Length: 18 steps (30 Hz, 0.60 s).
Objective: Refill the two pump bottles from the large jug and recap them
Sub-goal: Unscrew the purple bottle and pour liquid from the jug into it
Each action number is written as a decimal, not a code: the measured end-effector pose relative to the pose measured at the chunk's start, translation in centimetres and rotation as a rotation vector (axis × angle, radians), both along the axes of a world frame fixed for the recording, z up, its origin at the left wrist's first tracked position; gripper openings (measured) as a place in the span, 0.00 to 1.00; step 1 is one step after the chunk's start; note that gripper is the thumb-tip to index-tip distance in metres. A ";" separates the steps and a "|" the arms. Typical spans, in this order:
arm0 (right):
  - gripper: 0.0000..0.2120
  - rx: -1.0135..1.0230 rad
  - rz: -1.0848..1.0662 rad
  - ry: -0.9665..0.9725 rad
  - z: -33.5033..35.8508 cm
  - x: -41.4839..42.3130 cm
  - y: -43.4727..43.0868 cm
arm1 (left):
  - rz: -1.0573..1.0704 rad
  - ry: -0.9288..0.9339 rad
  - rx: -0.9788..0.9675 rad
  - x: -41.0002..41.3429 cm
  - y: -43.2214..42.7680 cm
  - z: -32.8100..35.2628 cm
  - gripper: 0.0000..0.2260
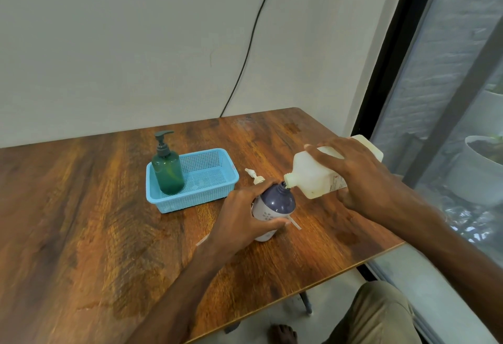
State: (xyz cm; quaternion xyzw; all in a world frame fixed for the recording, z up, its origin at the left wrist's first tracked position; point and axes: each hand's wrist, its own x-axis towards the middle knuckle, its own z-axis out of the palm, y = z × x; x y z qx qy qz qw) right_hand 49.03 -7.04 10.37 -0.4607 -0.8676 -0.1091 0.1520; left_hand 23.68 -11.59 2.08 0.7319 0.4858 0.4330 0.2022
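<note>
Head view. Wooden counter (109, 207) set against a pale wall, window at the right.

Right hand (362, 177): wrapped over the large white jug (313, 172), fingers (330, 150) spread across its upper face, thumb side underneath and hidden. The jug is tipped steeply, base up and to the right, open neck down and to the left. Its neck meets the mouth of the purple pump bottle (275, 205); whether liquid is flowing cannot be made out.

Left hand (242, 221): closed around the purple bottle's body from the left, fingers curled onto its shoulder, thumb across the pale lower label. The bottle stands on the counter, uncapped, slightly tilted toward the jug.

The white pump head (254, 176) lies on the counter just behind the purple bottle, between it and the blue basket (226, 177).

The green pump bottle (167, 168) stands upright in the basket's left end, dark pump cap on, nozzle pointing right. The rest of the basket floor is bare mesh.

A black cable (253, 36) runs down the wall to the counter's rear edge. A thin pale strip (295, 224) lies on the counter just right of the purple bottle's base.
</note>
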 end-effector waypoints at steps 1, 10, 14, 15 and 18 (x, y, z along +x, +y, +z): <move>0.53 0.000 -0.001 0.003 0.0 0.0 0.0 | 0.000 -0.001 -0.001 0.0 0.0 0.0 0.33; 0.52 -0.003 0.014 0.000 0.2 -0.1 -0.1 | 0.003 -0.001 0.013 0.0 0.2 -0.3 0.33; 0.52 0.007 0.010 -0.006 0.0 0.0 0.0 | 0.002 0.001 0.009 0.0 0.1 -0.3 0.33; 0.51 0.006 0.009 -0.004 0.0 0.0 0.1 | 0.004 0.003 0.007 0.0 0.1 -0.2 0.33; 0.51 0.002 0.009 -0.012 0.0 0.1 0.1 | 0.011 0.007 0.005 0.0 0.1 -0.3 0.34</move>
